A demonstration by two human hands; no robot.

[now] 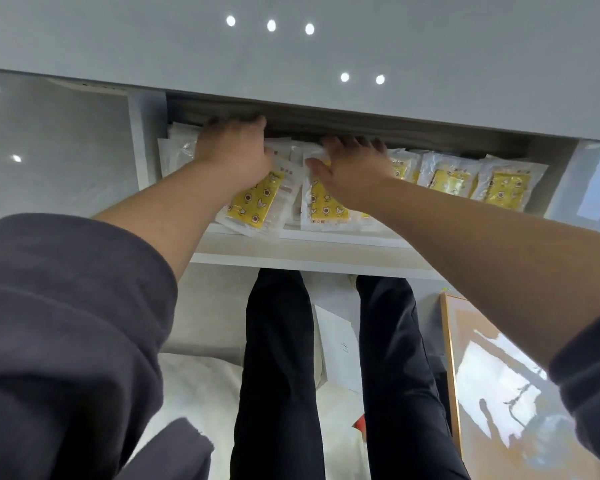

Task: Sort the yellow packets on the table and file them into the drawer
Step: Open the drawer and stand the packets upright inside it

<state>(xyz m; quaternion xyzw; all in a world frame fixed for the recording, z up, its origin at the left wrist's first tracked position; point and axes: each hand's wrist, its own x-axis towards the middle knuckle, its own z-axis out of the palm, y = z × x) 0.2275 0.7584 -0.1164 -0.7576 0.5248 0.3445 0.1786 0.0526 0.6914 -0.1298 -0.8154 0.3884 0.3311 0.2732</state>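
Single head-worn wide-angle view, aimed forward and steeply down: desk [326, 53] far, open drawer [302, 245] close below in mid-frame, own legs [278, 358] and floor [208, 306] near.

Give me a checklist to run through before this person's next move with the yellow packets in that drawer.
1. Drawer pulled open under the table: ok.
2. Right hand flat on the middle packets, fingers spread: ok.
3. Left hand gripping the left packets: cannot tell, its fingertips are hidden beneath the table edge.
4. Tilted yellow packet squared with the others: not ok, it lies askew near the drawer's front.
5. Right-side yellow packets lined up in a row: ok.
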